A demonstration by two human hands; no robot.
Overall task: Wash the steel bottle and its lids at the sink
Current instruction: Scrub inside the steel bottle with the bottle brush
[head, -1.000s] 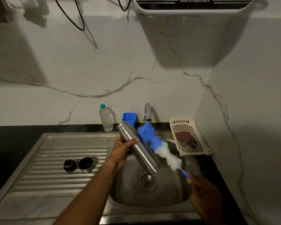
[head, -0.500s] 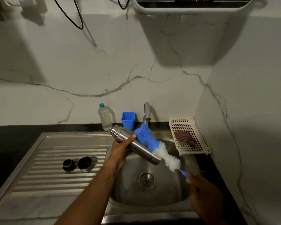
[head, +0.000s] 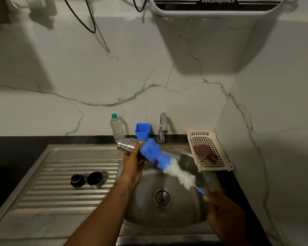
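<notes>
My left hand (head: 132,166) grips the steel bottle (head: 127,147) around its middle and holds it nearly level over the sink basin (head: 167,213), with its ringed end pointing left. My right hand (head: 222,212) holds the thin blue handle of a bottle brush (head: 167,163). The brush's blue and white bristles lie across the front of the bottle, hiding much of its right part. Two dark lids (head: 76,181) (head: 95,179) stand side by side on the ribbed drainboard (head: 60,197), left of my left arm.
At the back stand a clear plastic bottle (head: 116,127), a blue cup (head: 142,131) and the tap (head: 162,127). A white perforated tray (head: 203,137) holding a scrub pad (head: 204,151) sits right of the basin. The drain (head: 161,197) lies below the brush.
My left hand has swung the bottle up from a steep downward tilt to nearly level. The brush now lies over the bottle's front instead of beside it. The lids have not moved.
</notes>
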